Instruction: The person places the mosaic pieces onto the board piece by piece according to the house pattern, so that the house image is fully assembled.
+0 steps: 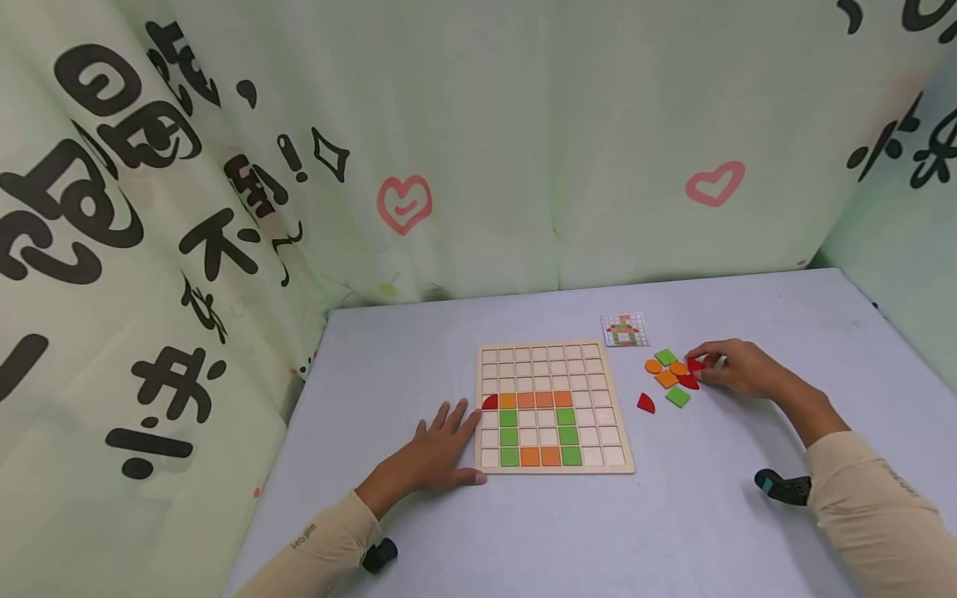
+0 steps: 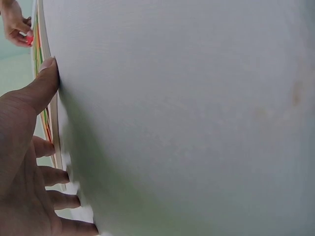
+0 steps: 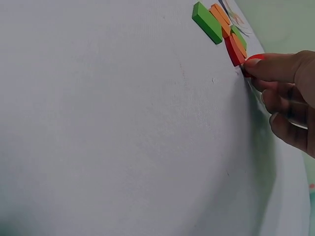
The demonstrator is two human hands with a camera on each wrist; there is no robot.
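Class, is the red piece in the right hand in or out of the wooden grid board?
Out: the right hand pinches the red piece beside the loose pieces, apart from the wooden grid board.

The left hand [image 1: 437, 455] lies palm down, its thumb well apart from the fingers; the right hand [image 1: 740, 368] makes a pinch with bent fingers.

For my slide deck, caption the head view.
Right hand pinches a red, curved-edged piece; left hand rests at the edge of a pale wooden grid board set with green and orange squares.
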